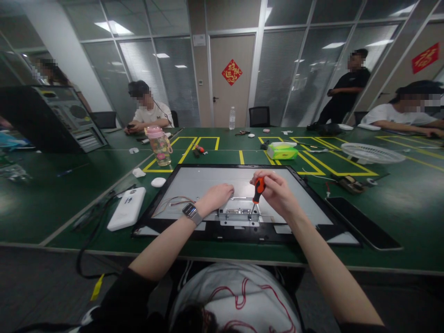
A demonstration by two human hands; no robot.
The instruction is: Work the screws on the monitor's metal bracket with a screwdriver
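Observation:
A flat display panel [308, 203] with a black frame and a pale grey back lies on the green table in front of me. My right hand [274, 187] grips the orange and black handle of a screwdriver [259, 186]. Its shaft points down, with the tip at a metal bracket [236, 213] near the panel's front edge. My left hand [218, 195], with a watch [190, 212] on the wrist, rests on the panel just behind the bracket's left part. Its fingers lie on the surface and hold nothing that I can see. Thin wires [173, 202] run across the panel's left side.
Left of the panel are a white power bank [127, 209], a white oval case [158, 182] and a pink-lidded bottle [158, 147]. To the right lies a black phone [362, 223]. Behind stand a green pack [282, 151] and a white round fan grille [373, 153]. Other people are around the table.

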